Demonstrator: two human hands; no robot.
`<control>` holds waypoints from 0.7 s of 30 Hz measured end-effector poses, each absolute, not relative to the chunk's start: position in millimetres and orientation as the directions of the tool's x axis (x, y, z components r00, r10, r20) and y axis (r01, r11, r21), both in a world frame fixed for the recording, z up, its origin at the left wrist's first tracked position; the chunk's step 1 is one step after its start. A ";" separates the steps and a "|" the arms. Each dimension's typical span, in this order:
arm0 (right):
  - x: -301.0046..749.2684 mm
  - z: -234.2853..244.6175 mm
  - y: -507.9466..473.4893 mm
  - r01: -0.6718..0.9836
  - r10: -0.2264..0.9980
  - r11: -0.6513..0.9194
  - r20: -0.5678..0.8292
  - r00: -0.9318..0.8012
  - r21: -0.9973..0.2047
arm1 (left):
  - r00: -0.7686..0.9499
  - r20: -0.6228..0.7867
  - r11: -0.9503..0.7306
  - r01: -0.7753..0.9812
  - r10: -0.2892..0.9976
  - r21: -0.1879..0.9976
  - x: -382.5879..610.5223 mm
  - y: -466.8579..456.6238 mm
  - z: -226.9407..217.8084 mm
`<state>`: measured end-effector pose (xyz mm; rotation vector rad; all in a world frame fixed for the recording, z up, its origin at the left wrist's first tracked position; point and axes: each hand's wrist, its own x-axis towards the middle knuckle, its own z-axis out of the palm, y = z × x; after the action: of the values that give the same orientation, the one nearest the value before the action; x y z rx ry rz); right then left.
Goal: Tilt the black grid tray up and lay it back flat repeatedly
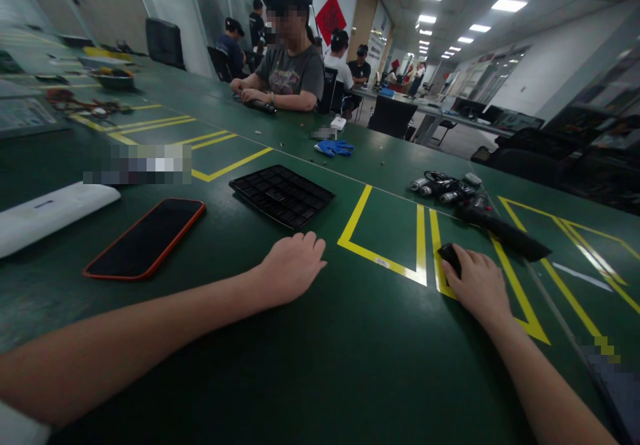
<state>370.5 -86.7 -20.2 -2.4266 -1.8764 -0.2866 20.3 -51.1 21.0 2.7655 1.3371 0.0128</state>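
My left hand (294, 268) is over the green table with its fingers curled in and its back toward me; its palm is hidden. Just beyond it lies a black plastic panel (283, 195) with a grid of ribs, close to the knuckles. My right hand (479, 283) is closed round a small black rounded object (451, 259), whose kind I cannot make out. That object is above a yellow tape strip. To the left of the panel lies a phone (150, 239) with a dark screen and an orange edge.
A white elongated device (55, 215) lies at the left. Black cables with metal connectors (445, 187) and a dark long piece (505, 231) lie at the right. A blue glove (334, 148) is farther back. Across the table sits a person (295, 65) handling a dark item.
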 end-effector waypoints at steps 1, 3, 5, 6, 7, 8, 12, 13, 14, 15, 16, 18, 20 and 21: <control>371.0 -19.9 -86.8 0.963 0.952 -0.261 0.180 0.246 0.062 | 0.621 -0.061 -0.616 0.784 0.782 0.080 18.4 -48.1 19.9; 372.5 -20.3 -86.6 0.963 0.953 -0.262 0.174 0.249 0.058 | 0.651 -0.102 -0.636 0.758 0.752 0.145 15.4 -46.0 17.8; 374.0 -21.6 -86.0 0.965 0.954 -0.258 0.173 0.245 0.056 | 0.671 -0.090 -0.639 0.732 0.736 0.235 13.2 -45.2 17.2; 374.7 -22.5 -85.6 0.965 0.954 -0.255 0.175 0.242 0.056 | 0.666 -0.077 -0.621 0.726 0.742 0.295 12.4 -43.8 17.9; 375.2 -23.3 -85.3 0.966 0.954 -0.254 0.178 0.241 0.056 | 0.650 -0.070 -0.584 0.720 0.756 0.374 11.5 -41.0 19.5; 375.6 -23.9 -85.1 0.966 0.955 -0.252 0.177 0.239 0.055 | 0.622 -0.073 -0.520 0.708 0.780 0.478 10.5 -36.7 21.7; 374.2 -23.7 -84.7 0.964 0.953 -0.257 0.184 0.240 0.074 | 0.387 -0.135 -0.059 0.451 0.912 0.891 2.5 -5.4 35.1; 373.4 -23.0 -84.6 0.963 0.953 -0.258 0.186 0.240 0.080 | 0.305 -0.133 0.007 0.383 0.943 0.924 -1.0 4.4 38.4; 372.5 -22.5 -84.6 0.962 0.952 -0.261 0.189 0.242 0.084 | 0.218 -0.117 0.029 0.371 0.969 0.928 -5.2 14.4 41.4; 372.0 -22.0 -84.6 0.962 0.952 -0.261 0.188 0.242 0.082 | 0.140 -0.084 0.016 0.430 0.987 0.903 -9.6 24.0 43.8; 371.7 -22.0 -84.6 0.963 0.953 -0.258 0.184 0.241 0.075 | 0.076 -0.031 -0.016 0.549 0.997 0.836 -14.1 33.1 45.4; 372.8 -23.2 -84.4 0.966 0.953 -0.255 0.185 0.242 0.051 | 0.012 0.097 -0.065 0.824 0.995 0.563 -22.2 48.6 46.1; 375.6 -26.2 -83.8 0.962 0.940 -0.271 0.225 0.257 0.032 | 0.025 0.133 -0.058 0.966 0.991 0.251 -27.5 60.0 44.0; 377.5 -28.0 -83.3 0.958 0.928 -0.287 0.254 0.272 0.024 | 0.034 0.103 -0.049 0.988 0.994 0.145 -28.9 64.2 42.4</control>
<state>377.5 -83.3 -28.0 -2.3955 -1.7884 -0.3313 -28.9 64.2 42.4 2.2353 2.1431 0.2727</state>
